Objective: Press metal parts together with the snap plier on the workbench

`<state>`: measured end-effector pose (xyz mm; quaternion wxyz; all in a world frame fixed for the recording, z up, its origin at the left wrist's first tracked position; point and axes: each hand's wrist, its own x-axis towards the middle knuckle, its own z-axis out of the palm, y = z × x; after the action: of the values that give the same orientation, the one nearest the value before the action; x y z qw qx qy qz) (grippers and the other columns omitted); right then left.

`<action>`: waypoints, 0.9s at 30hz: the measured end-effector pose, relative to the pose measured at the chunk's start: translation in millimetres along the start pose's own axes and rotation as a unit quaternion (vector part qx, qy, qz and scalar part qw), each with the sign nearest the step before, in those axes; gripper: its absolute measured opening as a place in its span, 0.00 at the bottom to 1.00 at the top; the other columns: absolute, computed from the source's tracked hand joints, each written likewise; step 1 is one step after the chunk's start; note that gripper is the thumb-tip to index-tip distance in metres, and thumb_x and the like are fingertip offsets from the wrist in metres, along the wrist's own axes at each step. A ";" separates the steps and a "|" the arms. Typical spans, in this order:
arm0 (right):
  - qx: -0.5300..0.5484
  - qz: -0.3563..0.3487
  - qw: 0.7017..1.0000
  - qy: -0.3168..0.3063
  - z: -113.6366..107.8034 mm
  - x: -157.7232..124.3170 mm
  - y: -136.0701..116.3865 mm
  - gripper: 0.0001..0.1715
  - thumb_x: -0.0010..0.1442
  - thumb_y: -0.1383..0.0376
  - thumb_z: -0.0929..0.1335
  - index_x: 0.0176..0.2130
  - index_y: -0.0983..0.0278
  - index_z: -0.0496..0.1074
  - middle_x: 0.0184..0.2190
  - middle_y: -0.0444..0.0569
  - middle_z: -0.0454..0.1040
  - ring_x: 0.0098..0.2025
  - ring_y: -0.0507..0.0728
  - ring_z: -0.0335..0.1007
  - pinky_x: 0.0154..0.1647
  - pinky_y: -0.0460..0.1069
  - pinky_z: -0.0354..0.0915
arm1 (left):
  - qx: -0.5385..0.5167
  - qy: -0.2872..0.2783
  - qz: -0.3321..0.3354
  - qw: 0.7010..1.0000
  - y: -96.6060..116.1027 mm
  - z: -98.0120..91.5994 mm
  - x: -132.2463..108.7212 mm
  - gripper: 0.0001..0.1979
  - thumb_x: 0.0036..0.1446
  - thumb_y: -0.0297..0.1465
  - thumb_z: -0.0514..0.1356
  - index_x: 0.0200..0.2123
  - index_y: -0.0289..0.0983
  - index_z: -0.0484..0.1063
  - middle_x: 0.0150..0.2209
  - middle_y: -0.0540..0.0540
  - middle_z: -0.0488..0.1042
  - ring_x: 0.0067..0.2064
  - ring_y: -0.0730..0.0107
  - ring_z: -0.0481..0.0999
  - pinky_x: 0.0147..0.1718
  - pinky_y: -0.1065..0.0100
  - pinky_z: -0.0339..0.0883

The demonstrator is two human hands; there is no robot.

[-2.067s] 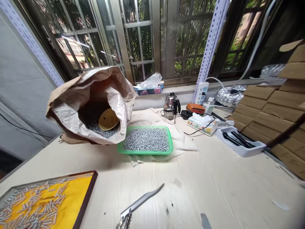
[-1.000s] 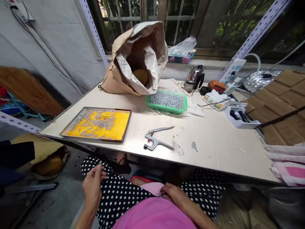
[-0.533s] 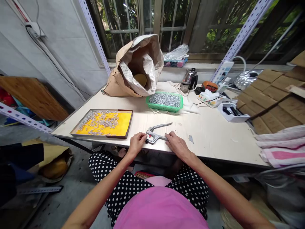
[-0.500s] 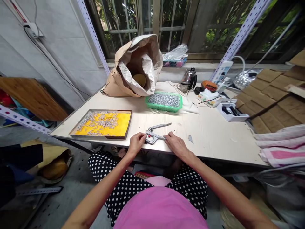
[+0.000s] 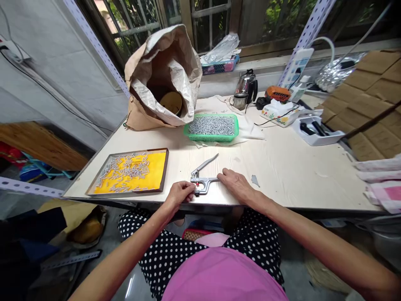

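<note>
A pair of grey metal snap-fastener pliers [image 5: 203, 184] lies near the table's front edge, its two handles spread apart. Red and dark parts show at its jaw, with a small spring beside them. My right hand [image 5: 236, 186] grips the end of the lower handle. At the jaw, my left hand [image 5: 181, 194] has its thumb and fingers pinched together; whatever is between them is too small to make out. Left of the pliers is a shallow tray [image 5: 165, 171] with a yellow bottom, strewn with small silvery metal pins [image 5: 128, 169].
A green basket [image 5: 236, 129] full of small metal pieces stands behind the pliers. An open paper sack [image 5: 140, 110] leans at the back left. To the right are a grey scrap [image 5: 255, 180], a tissue pack [image 5: 278, 115], a white box [image 5: 328, 138] and a metal kettle [image 5: 246, 85].
The view has shifted and tilted slightly. Both hands stay at the pliers, left at the jaw and right on the handle. The upper handle stands at a steeper angle.
</note>
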<state>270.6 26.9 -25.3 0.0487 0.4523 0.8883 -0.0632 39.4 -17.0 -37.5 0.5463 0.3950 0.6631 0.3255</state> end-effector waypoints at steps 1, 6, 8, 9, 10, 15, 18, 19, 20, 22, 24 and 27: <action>0.001 -0.003 1.000 -0.004 -0.9 -0.1 -0.3 0.14 0.66 0.74 0.58 0.45 0.64 0.68 0.45 0.53 0.69 0.44 0.57 0.66 0.39 0.49 0.59 | -0.006 -0.002 -0.011 1.000 2.1 -1.4 0.1 0.15 0.46 0.38 0.68 0.28 0.33 0.72 0.19 0.52 0.71 0.18 0.79 0.66 0.18 0.77 0.58; 0.004 -0.004 1.000 -0.014 -2.3 1.2 0.3 0.16 0.67 0.74 0.56 0.46 0.64 0.69 0.44 0.54 0.69 0.43 0.58 0.65 0.37 0.50 0.57 | 0.017 -0.008 -0.061 0.998 12.5 -3.0 2.0 0.15 0.48 0.38 0.68 0.26 0.32 0.71 0.16 0.52 0.70 0.15 0.81 0.63 0.16 0.77 0.54; 0.009 -0.004 1.000 -0.010 -1.6 2.0 1.2 0.17 0.67 0.74 0.56 0.46 0.64 0.69 0.44 0.55 0.69 0.43 0.59 0.64 0.36 0.50 0.56 | 0.034 -0.016 -0.066 0.997 15.5 -0.9 2.6 0.14 0.49 0.38 0.68 0.26 0.32 0.71 0.16 0.53 0.69 0.15 0.81 0.62 0.16 0.77 0.54; 0.013 -0.005 1.000 -0.010 -1.3 2.3 1.7 0.18 0.66 0.75 0.56 0.46 0.64 0.69 0.44 0.55 0.69 0.43 0.59 0.64 0.36 0.50 0.56 | 0.044 -0.019 -0.067 0.997 16.6 0.3 2.7 0.14 0.50 0.38 0.68 0.26 0.32 0.72 0.16 0.53 0.69 0.15 0.81 0.62 0.16 0.77 0.54; 0.018 -0.006 1.000 -0.009 -1.2 2.6 2.2 0.18 0.66 0.75 0.56 0.46 0.64 0.69 0.44 0.55 0.69 0.42 0.59 0.64 0.36 0.51 0.56 | 0.055 -0.019 -0.065 0.996 17.6 1.6 2.9 0.14 0.51 0.38 0.67 0.26 0.32 0.72 0.16 0.53 0.69 0.15 0.81 0.62 0.16 0.77 0.55; 0.036 -0.005 0.999 -0.011 -1.7 3.0 3.9 0.19 0.65 0.75 0.55 0.46 0.64 0.70 0.43 0.57 0.69 0.41 0.59 0.63 0.35 0.52 0.55 | 0.124 -0.021 -0.059 0.990 21.6 6.0 5.1 0.11 0.54 0.35 0.65 0.28 0.31 0.73 0.15 0.52 0.69 0.16 0.79 0.66 0.17 0.77 0.59; 0.049 -0.002 0.999 -0.008 -1.9 2.7 4.7 0.19 0.66 0.74 0.54 0.45 0.64 0.70 0.43 0.56 0.69 0.41 0.59 0.62 0.35 0.52 0.55 | 0.161 -0.032 -0.072 0.984 26.2 5.7 8.0 0.13 0.53 0.36 0.66 0.26 0.32 0.73 0.15 0.51 0.69 0.16 0.78 0.66 0.16 0.77 0.60; 0.054 -0.001 0.999 -0.007 -2.1 2.6 5.1 0.18 0.66 0.74 0.55 0.44 0.64 0.69 0.42 0.56 0.69 0.40 0.59 0.62 0.35 0.52 0.55 | 0.166 -0.038 -0.078 0.982 28.2 5.3 8.8 0.14 0.52 0.37 0.66 0.25 0.32 0.72 0.15 0.51 0.69 0.16 0.78 0.66 0.16 0.76 0.60; 0.059 -0.001 0.998 -0.006 -2.5 2.5 5.7 0.18 0.66 0.73 0.55 0.43 0.63 0.69 0.42 0.55 0.69 0.40 0.59 0.62 0.34 0.52 0.54 | 0.167 -0.043 -0.084 0.982 30.2 5.0 9.5 0.15 0.51 0.38 0.67 0.25 0.32 0.72 0.15 0.51 0.69 0.16 0.78 0.66 0.16 0.76 0.59; 0.067 -0.007 0.998 -0.004 -3.7 2.4 7.2 0.16 0.66 0.73 0.55 0.42 0.63 0.69 0.41 0.55 0.69 0.39 0.58 0.62 0.33 0.51 0.53 | 0.163 -0.051 -0.096 0.981 34.3 4.8 10.0 0.16 0.50 0.39 0.68 0.25 0.32 0.73 0.15 0.51 0.69 0.16 0.79 0.65 0.16 0.76 0.58; 0.072 -0.015 0.997 -0.003 -4.7 2.6 8.7 0.16 0.66 0.73 0.55 0.41 0.64 0.69 0.41 0.54 0.69 0.39 0.58 0.61 0.33 0.52 0.52 | 0.161 -0.054 -0.110 0.979 37.5 5.4 9.5 0.17 0.49 0.40 0.69 0.25 0.31 0.73 0.15 0.51 0.69 0.17 0.79 0.65 0.16 0.76 0.58; 0.073 -0.021 0.997 -0.007 -3.9 3.1 9.5 0.17 0.66 0.73 0.55 0.41 0.64 0.69 0.41 0.55 0.70 0.39 0.58 0.62 0.33 0.52 0.52 | 0.155 -0.059 -0.127 0.978 40.0 7.2 7.5 0.17 0.48 0.41 0.69 0.26 0.31 0.73 0.16 0.52 0.69 0.17 0.79 0.66 0.17 0.77 0.58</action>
<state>276.4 35.5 -22.6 0.0204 0.4354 0.8903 -0.1319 52.5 8.6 -7.9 0.5536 0.4064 0.7165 0.1228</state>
